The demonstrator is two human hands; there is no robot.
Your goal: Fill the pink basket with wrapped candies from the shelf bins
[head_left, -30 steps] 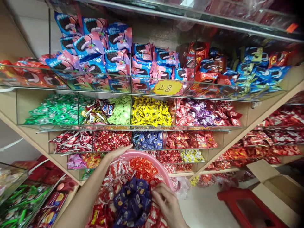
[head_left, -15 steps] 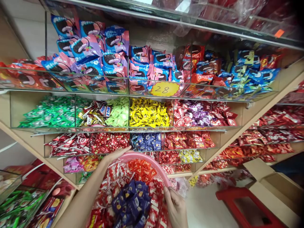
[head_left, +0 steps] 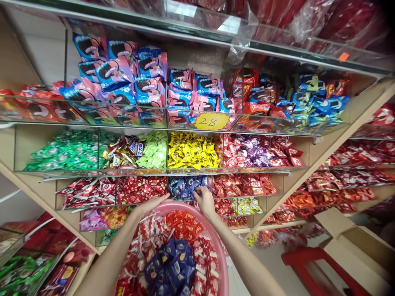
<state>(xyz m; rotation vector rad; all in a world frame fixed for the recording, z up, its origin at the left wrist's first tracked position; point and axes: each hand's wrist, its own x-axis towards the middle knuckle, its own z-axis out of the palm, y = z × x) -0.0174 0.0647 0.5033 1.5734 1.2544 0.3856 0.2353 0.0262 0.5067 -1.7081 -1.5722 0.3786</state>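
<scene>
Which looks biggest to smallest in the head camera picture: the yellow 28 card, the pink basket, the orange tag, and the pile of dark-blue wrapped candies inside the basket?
1. Pink basket, even cut off by the bottom edge
2. Pile of dark-blue wrapped candies
3. Yellow 28 card
4. Orange tag

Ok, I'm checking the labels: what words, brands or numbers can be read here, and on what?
"28", handwritten on the yellow tag.
What looks like "SNICKERS", blurred, on a brown wrapper.
Too small or blurred to read: lettering on the cookie packets, the blue candies in the pink basket and the other wrappers.
</scene>
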